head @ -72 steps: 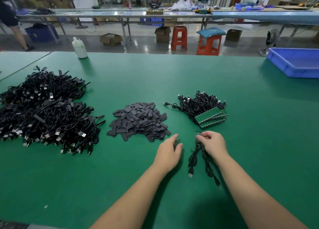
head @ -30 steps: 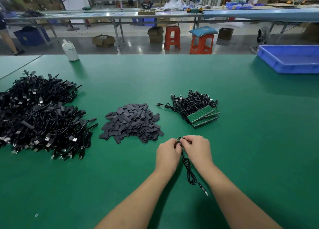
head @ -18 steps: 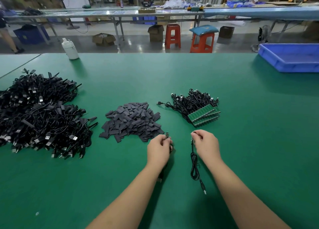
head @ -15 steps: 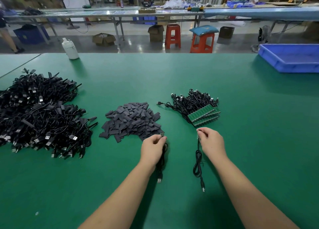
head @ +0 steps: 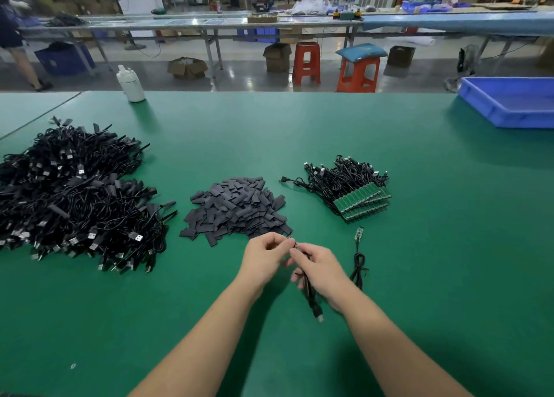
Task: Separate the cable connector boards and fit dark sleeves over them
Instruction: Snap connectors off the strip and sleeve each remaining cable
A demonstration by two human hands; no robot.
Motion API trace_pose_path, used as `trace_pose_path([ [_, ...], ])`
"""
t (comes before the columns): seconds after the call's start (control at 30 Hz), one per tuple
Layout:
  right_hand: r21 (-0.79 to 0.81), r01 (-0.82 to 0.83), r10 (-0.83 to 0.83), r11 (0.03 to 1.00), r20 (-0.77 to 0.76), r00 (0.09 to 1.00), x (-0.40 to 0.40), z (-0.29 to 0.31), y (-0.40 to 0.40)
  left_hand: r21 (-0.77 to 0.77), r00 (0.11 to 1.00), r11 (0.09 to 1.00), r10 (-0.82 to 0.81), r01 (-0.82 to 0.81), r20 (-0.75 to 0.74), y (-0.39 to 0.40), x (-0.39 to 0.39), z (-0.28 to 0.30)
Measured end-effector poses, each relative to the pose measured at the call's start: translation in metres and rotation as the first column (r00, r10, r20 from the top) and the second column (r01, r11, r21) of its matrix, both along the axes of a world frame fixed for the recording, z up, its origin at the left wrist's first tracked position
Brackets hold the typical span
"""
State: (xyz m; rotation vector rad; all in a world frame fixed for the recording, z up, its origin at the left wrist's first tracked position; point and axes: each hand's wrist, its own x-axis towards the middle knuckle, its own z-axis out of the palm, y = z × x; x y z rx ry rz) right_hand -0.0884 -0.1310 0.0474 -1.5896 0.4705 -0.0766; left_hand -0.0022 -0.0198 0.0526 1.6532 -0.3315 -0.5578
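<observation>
Green matting (head: 419, 276) covered the workbench, with stools and other benches behind it. Half a second before, each hand had held its own freshly split cable; by this moment the right hand (head: 320, 269) had laid its cable (head: 358, 266) on the mat, green connector board (head: 358, 234) bare, and crossed over to the left hand (head: 263, 254). Both hands now pinched the second cable (head: 311, 299) at its board end, hidden between the fingertips, the plug dangling below. They worked just beside the pile of dark sleeves (head: 236, 209); whether a sleeve was already in hand could not be told. Separation of this pair looked done, sleeving probably next. Unsplit boards (head: 361, 203) waited nearby.
</observation>
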Motion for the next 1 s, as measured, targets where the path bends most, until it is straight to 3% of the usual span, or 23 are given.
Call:
trace_pose_path([
  [0.1,-0.007,0.046,-0.047,0.999,-0.040,0.998,0.002,-0.014,0.002,0.118,0.997,0.992,-0.058,0.052,0.046,0.014,0.016,-0.008],
  [0.17,-0.012,0.040,-0.041,0.999,-0.094,0.995,0.001,-0.022,-0.004,0.246,0.981,0.969,-0.025,-0.024,0.191,0.031,0.038,-0.013],
  [0.27,-0.035,0.058,-0.062,0.998,-0.113,0.992,-0.003,-0.032,-0.011,0.552,0.798,0.744,-0.043,-0.375,0.601,0.069,0.082,-0.022],
  [0.33,-0.022,0.058,-0.060,0.998,-0.095,0.994,-0.003,-0.036,-0.013,0.650,0.759,0.605,-0.112,-0.460,0.642,0.097,0.109,-0.032],
  [0.43,-0.037,-0.003,-0.001,0.999,-0.103,0.995,-0.002,-0.038,-0.012,0.786,0.800,0.470,-0.237,-0.402,0.551,0.127,0.136,-0.043],
  [0.57,-0.137,-0.118,0.095,0.984,-0.159,0.983,-0.002,-0.036,-0.010,0.747,0.799,0.526,-0.192,-0.407,0.570,0.139,0.148,-0.044],
  [0.83,-0.127,-0.116,0.092,0.985,-0.184,0.979,-0.005,-0.030,-0.007,0.677,0.770,0.591,-0.140,-0.439,0.622,0.140,0.134,-0.033],
  [0.93,-0.126,-0.122,0.099,0.985,-0.176,0.979,-0.006,-0.031,-0.008,0.633,0.817,0.722,-0.167,-0.279,0.551,0.124,0.112,-0.024],
  [1.0,-0.102,-0.113,0.096,0.988,-0.160,0.982,-0.006,-0.031,-0.008,0.605,0.824,0.789,-0.271,-0.107,0.498,0.106,0.090,-0.021],
])
